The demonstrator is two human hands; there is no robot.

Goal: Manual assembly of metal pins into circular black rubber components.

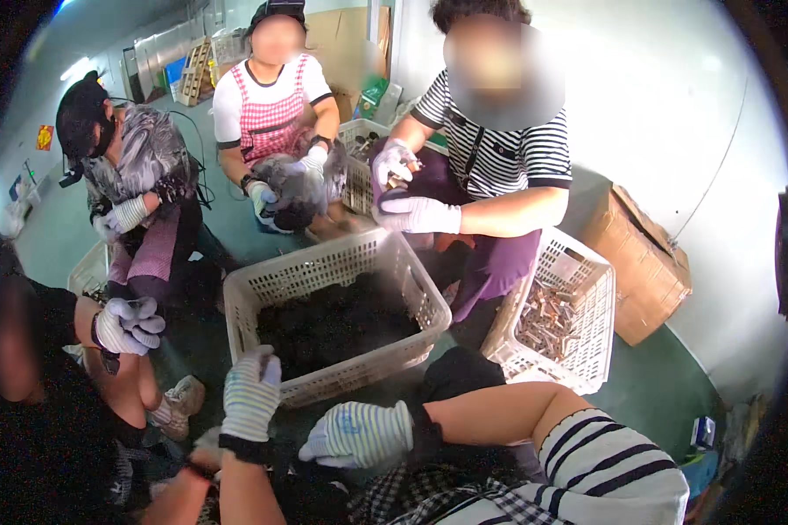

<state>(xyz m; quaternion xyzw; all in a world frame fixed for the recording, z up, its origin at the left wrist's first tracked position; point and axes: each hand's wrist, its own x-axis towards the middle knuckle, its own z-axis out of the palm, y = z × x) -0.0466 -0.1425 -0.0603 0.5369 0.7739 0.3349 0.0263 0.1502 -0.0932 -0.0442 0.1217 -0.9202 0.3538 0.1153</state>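
Dark material (337,319) in white basket (368,374): likely plenty left, done unclear; left hand (252,395), right hand (359,435) nearside, can't tell fingers' grip.

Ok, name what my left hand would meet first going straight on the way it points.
Your left hand points away from you, so it would probably meet the near left corner of the white basket in the middle; depth is unclear here, so I can't tell whether they already touch.
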